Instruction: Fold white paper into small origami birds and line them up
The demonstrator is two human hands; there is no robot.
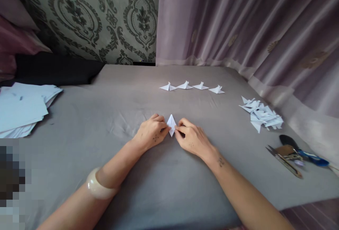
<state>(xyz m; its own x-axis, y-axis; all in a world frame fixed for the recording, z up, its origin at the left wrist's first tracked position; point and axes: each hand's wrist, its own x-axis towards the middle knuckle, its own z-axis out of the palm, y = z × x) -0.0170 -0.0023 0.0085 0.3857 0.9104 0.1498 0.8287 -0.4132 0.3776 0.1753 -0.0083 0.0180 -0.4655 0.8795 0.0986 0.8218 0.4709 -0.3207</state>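
A small white folded paper diamond (171, 121) lies on the grey cloth, pointed at its top and bottom, with a crease line down its middle. My left hand (153, 130) pinches its left corner between thumb and fingers. From the other side, my right hand (192, 136) grips the right corner the same way. The fingertips cover both side corners of the paper. Beyond my hands, several folded white paper birds (184, 85) stand in a row.
At the right lies a heap of folded paper pieces (262, 114), with scissors (284, 162) and a blue-handled tool (314, 157) nearer me. A stack of white paper sheets (22, 108) sits at the left, below a black cloth (55, 68). Curtains (238, 22) hang behind.
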